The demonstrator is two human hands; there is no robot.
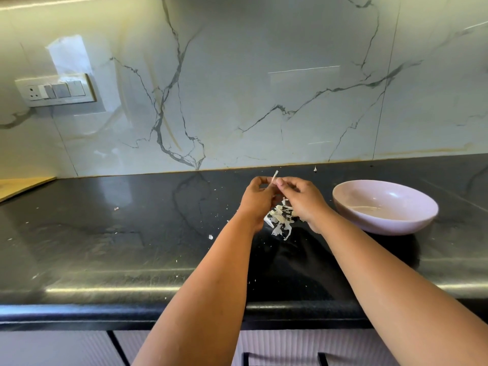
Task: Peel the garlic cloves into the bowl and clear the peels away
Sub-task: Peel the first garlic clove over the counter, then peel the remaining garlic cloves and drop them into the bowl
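1. Nearest, below the rounded front edge of the black speckled stone tabletop (105, 247), pale ribbed cabinet fronts (277, 344) show between the two bare forearms.
2. Both forearms reach away over the tabletop and meet near its middle, just left of the bowl.
3. A loose heap of thin, whitish papery garlic peels (280, 220) lies on the tabletop under and between the two wrists; small white flecks are scattered around it, further left and toward the front edge.
4. The pale lilac, shallow round ceramic bowl (385, 207) stands on the tabletop just right of the right hand; its inside shows only a glossy reflection.
5. The left hand (257, 199) has its fingers curled, its grip pinching a small garlic clove with a strip of skin sticking up (274, 178).
6. The right hand (303, 199) meets it fingertip to fingertip, its grip also pinching that clove, held above the peel heap.
7. Farthest, a white marble-look wall with grey veins (264, 88) rises behind, a white switch plate (56, 90) on its left.
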